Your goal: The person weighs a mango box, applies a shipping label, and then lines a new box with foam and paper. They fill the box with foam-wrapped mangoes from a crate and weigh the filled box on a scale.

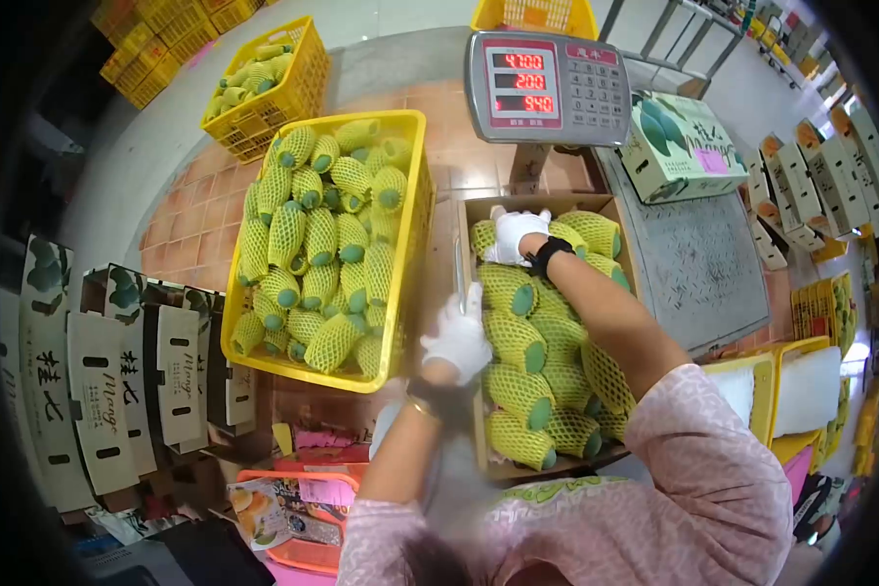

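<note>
Mangoes in yellow foam nets [516,340] fill an open cardboard box [467,430] in front of me, lying in rows with their green tips showing. My right hand [518,235], in a white glove, curls over a netted mango in the far row, near the box's far left corner. That mango is mostly hidden under the glove. At the box's left wall is my left hand [456,338], also gloved, with fingers stretched out and apart. Left of the box stands a yellow plastic crate [412,210] of netted mangoes.
A scale display [549,88] with red digits rises behind the box, beside its metal platform [705,264]. A closed printed carton [682,146] sits on the platform. Another yellow crate [308,83] stands farther back. Flattened mango cartons [98,391] line the left; an orange basket [308,557] is nearby.
</note>
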Available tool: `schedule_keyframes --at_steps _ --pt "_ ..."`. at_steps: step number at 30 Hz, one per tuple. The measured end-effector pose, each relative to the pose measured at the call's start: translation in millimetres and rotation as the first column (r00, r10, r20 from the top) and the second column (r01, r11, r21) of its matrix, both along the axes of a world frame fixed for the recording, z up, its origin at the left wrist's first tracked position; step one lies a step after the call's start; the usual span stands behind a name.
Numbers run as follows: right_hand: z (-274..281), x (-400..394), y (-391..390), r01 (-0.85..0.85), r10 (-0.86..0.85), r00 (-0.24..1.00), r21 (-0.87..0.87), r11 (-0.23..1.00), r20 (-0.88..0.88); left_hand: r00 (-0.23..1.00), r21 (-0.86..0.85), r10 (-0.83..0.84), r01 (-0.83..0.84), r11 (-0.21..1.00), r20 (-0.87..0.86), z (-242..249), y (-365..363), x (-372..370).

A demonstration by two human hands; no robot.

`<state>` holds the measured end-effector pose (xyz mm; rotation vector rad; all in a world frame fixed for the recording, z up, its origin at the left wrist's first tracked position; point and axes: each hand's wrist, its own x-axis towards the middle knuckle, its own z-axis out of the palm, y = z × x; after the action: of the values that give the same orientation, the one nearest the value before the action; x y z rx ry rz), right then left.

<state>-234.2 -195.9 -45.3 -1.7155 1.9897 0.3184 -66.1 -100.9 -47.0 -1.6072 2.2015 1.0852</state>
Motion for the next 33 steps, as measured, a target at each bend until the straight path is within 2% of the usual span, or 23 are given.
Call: schedule_keyframes --at_steps 2,4,6,7,8,9,10,12,15,16,20,21,22,23,24,25,28,30,32,33 --pt "4.7 -4.2 1.9 -0.074 0.076 0.996 0.041 0.996 -0.051 0.997 0.01 -0.071 0.071 0.997 0.039 11.6 -2.7 0.6" --pt "8.9 -12.6 2.0 -0.102 0.101 0.995 0.069 0.992 0.015 0.991 0.018 -0.133 0.133 0.991 0.016 21.5 -10.2 5.6" --pt "16.2 -29.5 7.4 -0.059 0.06 0.991 -0.015 0.998 0.116 0.991 -0.119 -0.134 0.135 0.984 0.014 38.1 -22.9 7.0" --pt "20.6 -48.8 3.7 -0.091 0.091 0.986 -0.008 0.996 0.143 0.964 -0.472 -0.215 0.12 0.873 -0.154 8.8 -34.3 18.5" --pt "24.8 -69.3 14.3 -0.05 0.108 0.96 -0.22 0.974 0.258 0.943 -0.559 -0.243 0.079 0.826 -0.226 24.9 -48.0 13.3" --pt "43.9 -83.8 25.2 0.046 0.042 0.938 -0.242 0.969 0.345 0.919 -0.561 -0.271 0.069 0.825 -0.286 31.1 -62.2 11.1" --pt "40.7 -102.7 27.1 0.077 0.02 0.952 -0.299 0.951 0.306 0.852 -0.543 -0.329 0.064 0.837 -0.408 31.3 -76.9 6.2" --pt "42.4 -127.3 36.3 0.038 0.019 0.98 -0.279 0.959 0.199 0.846 -0.373 -0.26 0.078 0.925 -0.467 45.0 -96.0 -22.9" --pt "20.0 -135.5 45.4 -0.036 0.107 0.973 -0.329 0.944 0.203 0.869 -0.333 -0.401 0.301 0.894 -0.29 42.1 -114.9 -69.9" --pt "21.0 -132.2 45.1 -0.061 0.113 0.968 -0.231 0.971 0.223 0.793 -0.412 -0.552 0.426 0.806 -0.258 11.0 -130.6 -83.2" --pt "3.6 -120.6 33.6 -0.113 0.117 0.99 -0.051 0.992 0.084 0.861 -0.1 -0.509 0.506 0.856 0.003 7.1 -131.4 -128.9" --pt "-0.3 -116.3 32.9 -0.07 0.072 0.996 -0.046 0.997 0.05 0.918 -0.003 -0.376 0.38 0.925 0.128 -7.2 -130.7 -135.8" --pt "-6.7 -114.2 33.1 -0.026 0.027 0.999 -0.037 0.999 0.019 0.828 -0.421 -0.556 0.53 0.737 0.07 -78.8 -147.5 -125.2" --pt "-17.9 -116.9 33.0 -0.015 0.016 1.0 -0.055 0.998 0.018 0.83 -0.308 -0.552 0.547 0.778 0.079 -59.1 -143.8 -128.1" --pt "-2.7 -113.1 38.4 -0.019 0.019 1.0 -0.013 1.0 0.01 0.831 -0.185 -0.55 0.556 0.81 0.086 -40.6 -138.9 -131.2" --pt "-3.1 -112.3 42.0 -0.027 0.027 1.0 -0.015 1.0 -0.001 0.809 -0.326 -0.585 0.568 0.756 0.052 -68.1 -143.1 -125.7" --pt "11.0 -107.2 51.1 -0.028 0.028 1.0 0.001 1.0 -0.004 0.798 -0.235 -0.589 0.602 0.763 0.132 -33.2 -125.2 -125.8" --pt "13.3 -106.7 54.2 -0.033 0.032 0.999 0.038 0.999 0.022 0.773 -0.199 -0.609 0.635 0.747 0.179 -45.8 -128.9 -128.4" --pt "7.9 -103.8 59.7 -0.007 0.007 1.0 -0.011 1.0 -0.027 0.763 -0.309 -0.635 0.637 0.706 0.123 -50.8 -123.2 -121.9" --pt "2.6 -104.3 60.7 0.013 -0.014 1.0 -0.019 1.0 -0.022 0.784 -0.281 -0.607 0.615 0.737 0.125 -48.8 -119.3 -122.4"
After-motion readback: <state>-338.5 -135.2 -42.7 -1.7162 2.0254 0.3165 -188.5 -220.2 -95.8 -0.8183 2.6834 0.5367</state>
